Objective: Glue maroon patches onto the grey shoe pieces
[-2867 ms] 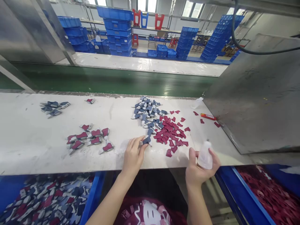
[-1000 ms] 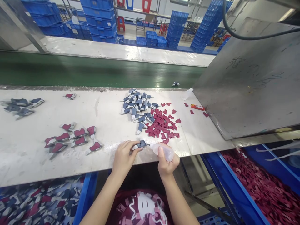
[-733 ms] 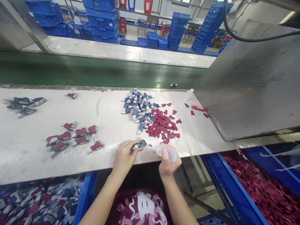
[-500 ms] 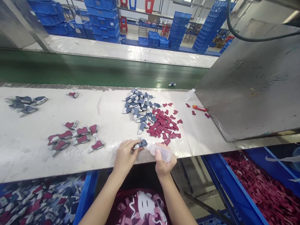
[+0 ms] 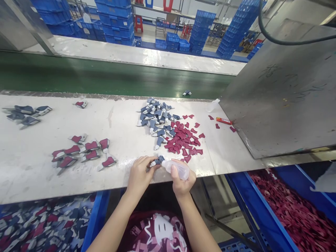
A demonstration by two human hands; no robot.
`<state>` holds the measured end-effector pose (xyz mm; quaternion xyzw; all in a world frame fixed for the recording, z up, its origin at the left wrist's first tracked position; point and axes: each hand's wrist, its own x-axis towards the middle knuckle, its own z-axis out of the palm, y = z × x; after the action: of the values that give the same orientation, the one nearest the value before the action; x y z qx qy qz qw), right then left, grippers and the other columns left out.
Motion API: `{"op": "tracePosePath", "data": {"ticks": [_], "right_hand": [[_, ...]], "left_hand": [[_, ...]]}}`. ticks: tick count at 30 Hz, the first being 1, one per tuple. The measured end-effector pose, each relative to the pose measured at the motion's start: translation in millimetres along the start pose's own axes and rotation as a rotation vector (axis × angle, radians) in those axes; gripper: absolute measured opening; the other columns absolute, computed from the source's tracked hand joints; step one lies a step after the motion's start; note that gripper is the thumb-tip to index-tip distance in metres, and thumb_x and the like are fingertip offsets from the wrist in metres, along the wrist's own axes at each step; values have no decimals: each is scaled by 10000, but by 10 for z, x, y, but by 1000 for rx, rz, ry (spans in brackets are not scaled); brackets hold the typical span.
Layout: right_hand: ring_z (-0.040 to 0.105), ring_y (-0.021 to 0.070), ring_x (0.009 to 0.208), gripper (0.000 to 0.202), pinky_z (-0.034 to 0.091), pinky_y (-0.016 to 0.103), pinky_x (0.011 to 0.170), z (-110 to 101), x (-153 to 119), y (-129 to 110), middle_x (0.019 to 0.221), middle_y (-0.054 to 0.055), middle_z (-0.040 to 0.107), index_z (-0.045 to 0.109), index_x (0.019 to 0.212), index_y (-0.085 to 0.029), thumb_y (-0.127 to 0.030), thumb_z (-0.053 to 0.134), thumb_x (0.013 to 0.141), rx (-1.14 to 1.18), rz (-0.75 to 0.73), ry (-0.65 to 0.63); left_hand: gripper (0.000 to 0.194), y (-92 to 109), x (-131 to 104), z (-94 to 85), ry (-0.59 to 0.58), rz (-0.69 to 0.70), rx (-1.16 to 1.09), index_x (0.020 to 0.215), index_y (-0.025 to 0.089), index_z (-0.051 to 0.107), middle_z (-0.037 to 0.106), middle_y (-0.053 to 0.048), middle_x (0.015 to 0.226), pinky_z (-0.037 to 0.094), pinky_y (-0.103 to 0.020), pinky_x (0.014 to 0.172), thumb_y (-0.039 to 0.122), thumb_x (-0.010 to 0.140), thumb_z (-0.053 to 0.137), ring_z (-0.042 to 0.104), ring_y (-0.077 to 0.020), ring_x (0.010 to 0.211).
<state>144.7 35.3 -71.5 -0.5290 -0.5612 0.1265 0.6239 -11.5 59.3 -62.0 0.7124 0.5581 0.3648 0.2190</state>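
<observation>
Near the front edge of the white table, my left hand pinches a small dark-blue and white plastic part between thumb and fingers. My right hand is wrapped round a translucent squeeze bottle, tilted so its nozzle meets the right end of that part. Whether liquid comes out is too small to see. Just beyond my hands lies a heap of similar blue and white parts, and against it a pile of flat maroon pieces.
Parts with maroon inlays lie at left, blue parts farther left. A red-orange tube lies by a metal panel. Behind runs a green conveyor belt carrying one part. Filled blue bins stand below the table.
The squeeze bottle in my right hand has shifted left, bringing its nozzle onto the part. The part on the conveyor has moved left. My left hand stays almost in place.
</observation>
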Motion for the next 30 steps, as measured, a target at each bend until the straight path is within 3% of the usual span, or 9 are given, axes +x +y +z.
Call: {"op": "tracePosePath", "data": {"ticks": [12,21,30], "right_hand": [[726,215,700,120,577,308,627,-66,10,4,794,64,748,728,898,-163,-232,641,854,42,45,0],[701,203,654,164,551,299,613,-42,6,14,712,47,723,719,800,-156,-272,632,876,-5,121,193],[683,237,668,249,532,344,618,-10,3,22,695,63,694,713,770,-149,-376,641,844,66,316,324]], "left_hand": [[191,-5,-6,5,9,9,-3,988,223,705,707,10,839,476,-301,716,204,804,749,599,-160,701],[174,-8,-5,21,22,10,10,975,222,705,706,7,826,483,-301,709,228,807,751,606,-158,692],[138,18,6,-4,3,-4,23,971,225,702,702,-13,816,495,-317,703,294,850,698,618,-176,691]]}}
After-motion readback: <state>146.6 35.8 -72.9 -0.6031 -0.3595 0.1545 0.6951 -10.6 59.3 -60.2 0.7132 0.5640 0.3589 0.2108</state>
